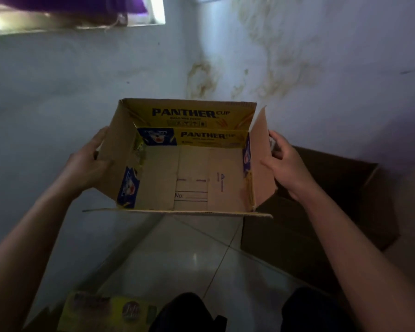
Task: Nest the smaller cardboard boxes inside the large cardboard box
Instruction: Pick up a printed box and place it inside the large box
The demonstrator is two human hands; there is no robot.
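Observation:
I hold an open cardboard box [192, 178] printed with "PANTHER CUP" in the air in front of me, its open top facing me and its flaps spread. My left hand [86, 161] grips its left wall. My right hand [285, 161] grips its right flap and wall. The inside of this box holds nothing. A larger dark brown cardboard box [326, 212] stands open on the floor at the right, partly behind my right arm and the held box.
A yellow printed carton [108, 312] lies on the tiled floor [201, 255] at the bottom left. My dark-clothed knees [189, 312] show at the bottom edge. Stained walls meet in a corner behind the boxes. A window ledge [77, 22] is at the top left.

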